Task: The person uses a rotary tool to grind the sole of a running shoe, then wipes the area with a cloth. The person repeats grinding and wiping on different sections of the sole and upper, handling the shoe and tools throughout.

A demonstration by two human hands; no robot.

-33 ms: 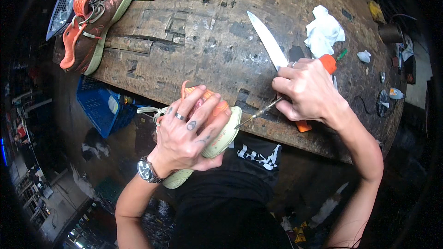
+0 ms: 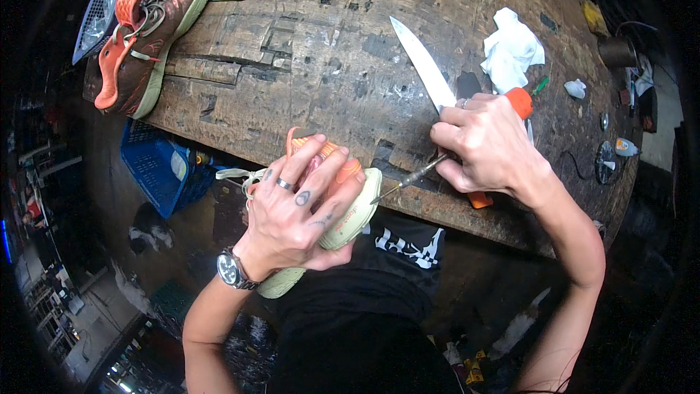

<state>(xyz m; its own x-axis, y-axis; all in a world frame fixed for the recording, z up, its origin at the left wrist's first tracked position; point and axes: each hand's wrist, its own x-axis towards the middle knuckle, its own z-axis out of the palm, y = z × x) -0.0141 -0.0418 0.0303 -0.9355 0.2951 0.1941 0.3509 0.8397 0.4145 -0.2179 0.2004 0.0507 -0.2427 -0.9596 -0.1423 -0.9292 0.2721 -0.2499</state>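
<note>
At the far-left corner of the tabletop (image 2: 306, 66), a blue mesh basket (image 2: 89, 33) holds crumpled clear plastic (image 2: 111, 7). Beside it, at the tabletop's left end, stands a brown shoe (image 2: 151, 44) with an orange lining, its long axis slanting and its toe aimed toward the tabletop's far side. Below the tabletop's near-left edge, a tilted blue crate (image 2: 149, 175) has a pale item (image 2: 179, 165) and some less clear things inside.

Your left hand (image 2: 299, 211), in front of the tabletop's near edge, is wrapped over the held shoe (image 2: 351, 222). That shoe's long axis slants, one end of its pale green sole nearer the tabletop and the other toward your body; your hand covers too much to tell toe from heel. The tip of a thin pointed tool (image 2: 412, 179) meets the sole's edge.

Your right hand (image 2: 481, 142), above the tabletop's near edge, is closed around that tool and partly hides a knife (image 2: 423, 62), whose blade points toward the tabletop's far side. Further right on the tabletop lies a crumpled white cloth (image 2: 512, 51). Near the tabletop's right edge, you have a dark can (image 2: 617, 52), contents unclear, and a small white bottle (image 2: 625, 148).
</note>
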